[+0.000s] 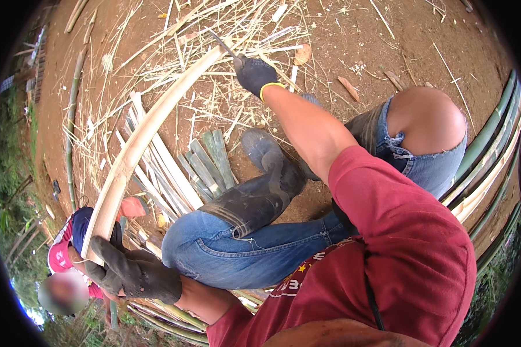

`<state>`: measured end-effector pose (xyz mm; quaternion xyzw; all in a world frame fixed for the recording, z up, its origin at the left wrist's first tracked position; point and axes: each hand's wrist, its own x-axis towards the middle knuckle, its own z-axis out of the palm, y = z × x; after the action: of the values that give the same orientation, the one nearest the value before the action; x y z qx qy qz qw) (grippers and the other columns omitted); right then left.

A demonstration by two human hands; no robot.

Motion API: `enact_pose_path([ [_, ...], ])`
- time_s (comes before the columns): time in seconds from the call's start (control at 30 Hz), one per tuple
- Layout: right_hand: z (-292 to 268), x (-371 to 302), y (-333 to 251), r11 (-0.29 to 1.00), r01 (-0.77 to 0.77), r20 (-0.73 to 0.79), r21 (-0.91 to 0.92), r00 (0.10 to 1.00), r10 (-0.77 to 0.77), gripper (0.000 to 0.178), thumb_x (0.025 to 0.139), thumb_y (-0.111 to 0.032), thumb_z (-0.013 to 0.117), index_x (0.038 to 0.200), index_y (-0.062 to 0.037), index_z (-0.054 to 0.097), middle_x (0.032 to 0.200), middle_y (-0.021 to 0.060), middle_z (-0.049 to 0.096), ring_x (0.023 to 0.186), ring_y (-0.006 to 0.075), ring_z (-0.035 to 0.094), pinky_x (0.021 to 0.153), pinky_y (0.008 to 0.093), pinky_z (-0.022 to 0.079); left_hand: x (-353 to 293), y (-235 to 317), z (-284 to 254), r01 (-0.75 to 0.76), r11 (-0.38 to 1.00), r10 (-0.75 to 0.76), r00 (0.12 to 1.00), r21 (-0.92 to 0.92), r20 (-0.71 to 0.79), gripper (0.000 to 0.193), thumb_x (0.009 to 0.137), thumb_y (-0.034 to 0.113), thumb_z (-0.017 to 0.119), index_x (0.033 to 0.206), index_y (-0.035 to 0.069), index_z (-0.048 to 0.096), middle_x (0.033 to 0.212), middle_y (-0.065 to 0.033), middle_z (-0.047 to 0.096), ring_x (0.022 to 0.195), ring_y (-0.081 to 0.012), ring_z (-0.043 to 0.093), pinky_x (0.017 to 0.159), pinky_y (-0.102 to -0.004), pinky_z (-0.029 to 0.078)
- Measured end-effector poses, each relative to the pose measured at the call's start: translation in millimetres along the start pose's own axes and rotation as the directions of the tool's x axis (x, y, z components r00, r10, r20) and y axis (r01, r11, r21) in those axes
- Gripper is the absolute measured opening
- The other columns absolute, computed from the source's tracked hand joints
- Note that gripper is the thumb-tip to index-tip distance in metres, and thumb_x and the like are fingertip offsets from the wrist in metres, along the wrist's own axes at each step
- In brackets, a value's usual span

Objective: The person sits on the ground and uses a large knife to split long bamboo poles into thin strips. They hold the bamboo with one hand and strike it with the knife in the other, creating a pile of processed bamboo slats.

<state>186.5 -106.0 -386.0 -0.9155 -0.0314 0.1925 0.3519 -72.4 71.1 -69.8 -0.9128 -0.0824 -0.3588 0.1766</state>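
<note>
A long, pale split bamboo strip [136, 144] runs from the lower left up toward the top middle, bowed by the lens. Its near end lies in my left hand [136, 272], which wears a dark, dirt-marked glove with the fingers wrapped round the strip. At the far end, my right hand [256, 75], in a black glove with a yellow cuff, is closed round the handle of a knife [223, 43]. The dark blade sits by the strip's tip; whether it touches cannot be made out. My knees are bent, with black boots [260, 196] below.
Thin bamboo shavings [214, 98] litter the brown dirt. Pale split strips [156, 168] and short green pieces [211, 159] lie beside my leg. Long bamboo poles [498, 144] rest at the right. Another person [69, 248] in a pink cap is at the lower left.
</note>
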Motion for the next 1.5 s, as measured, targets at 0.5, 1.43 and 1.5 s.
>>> enact_pose_path([
  [0.5, 23.2, -8.9, -13.8, 0.994, -0.037, -0.008, 0.102, 0.999, 0.038, 0.055, 0.101, -0.043, 0.027, 0.134, -0.0086, 0.053, 0.108, 0.0199, 0.069, 0.100, 0.0361, 0.066, 0.089, 0.0478, 0.050, 8.1, 2.1, -11.5, -0.188, 0.942, 0.166, 0.981, 0.278, 0.103, 0.030, 0.097, -0.001, 0.049, 0.124, 0.000, 0.061, 0.116, -0.0207, 0.055, 0.094, -0.0323, 0.066, 0.082, -0.0359, 0.060],
  [1.43, 45.1, 9.8, 14.3, 0.957, -0.265, 0.106, 0.115, 0.962, 0.254, 0.056, 0.101, -0.043, 0.022, 0.138, -0.0100, 0.048, 0.129, 0.0198, 0.059, 0.117, 0.0367, 0.059, 0.102, 0.0477, 0.043, -1.1, -7.9, -3.1, 0.096, 0.964, -0.098, 0.995, -0.249, 0.006, 0.029, 0.094, 0.002, 0.056, 0.122, 0.003, 0.065, 0.113, -0.0205, 0.057, 0.093, -0.0294, 0.069, 0.071, -0.0340, 0.062],
  [1.5, 59.3, 27.5, 32.9, 0.966, -0.191, -0.002, 0.176, 0.981, 0.194, 0.054, 0.100, -0.045, 0.029, 0.130, -0.0067, 0.051, 0.116, 0.0221, 0.064, 0.100, 0.0381, 0.066, 0.090, 0.0498, 0.051, 11.2, 9.0, -5.1, 0.009, 0.995, -0.010, 1.000, -0.095, -0.010, 0.029, 0.095, 0.003, 0.057, 0.123, 0.004, 0.064, 0.114, -0.0209, 0.058, 0.096, -0.0316, 0.067, 0.075, -0.0366, 0.060],
])
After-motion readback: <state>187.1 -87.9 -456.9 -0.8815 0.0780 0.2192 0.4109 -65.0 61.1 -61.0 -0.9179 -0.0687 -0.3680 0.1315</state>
